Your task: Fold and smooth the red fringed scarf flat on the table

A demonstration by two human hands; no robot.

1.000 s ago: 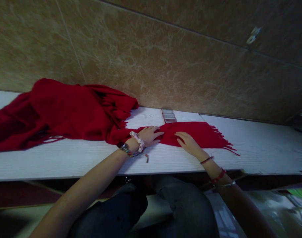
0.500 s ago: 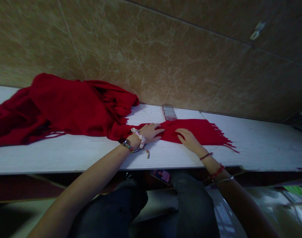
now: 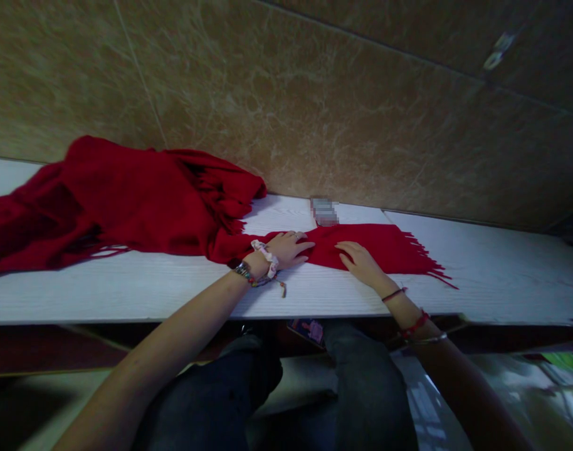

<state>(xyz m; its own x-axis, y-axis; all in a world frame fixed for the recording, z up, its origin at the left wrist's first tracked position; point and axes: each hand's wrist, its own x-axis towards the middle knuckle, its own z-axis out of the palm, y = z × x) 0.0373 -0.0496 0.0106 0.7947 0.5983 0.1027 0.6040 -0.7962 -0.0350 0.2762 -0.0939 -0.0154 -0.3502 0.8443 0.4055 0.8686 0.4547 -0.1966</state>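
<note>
A red fringed scarf (image 3: pixel 380 247) lies along a white wood-grain tabletop (image 3: pixel 164 288). Its right end is flat, with the fringe pointing right; toward the left it turns into a loose, crumpled heap against the wall. My left hand (image 3: pixel 289 248) rests flat on the narrow folded stretch, fingers extended to the right. Across from it, my right hand (image 3: pixel 359 260) lies on the near edge of the flat part, its fingers pointing left and slightly bent. Both hands are open, with a short span of cloth between them.
Behind the table stands a brown marbled tile wall (image 3: pixel 286 113) with a small fitting (image 3: pixel 499 51) at upper right. A blurred-out flat object (image 3: pixel 324 211) lies between scarf and wall. My legs (image 3: pixel 362 376) are under the table's front edge, near a picture-covered item (image 3: pixel 308 331).
Both hands stay on the scarf in nearly the same places. The whole view has shifted slightly; the scarf looks unchanged.
</note>
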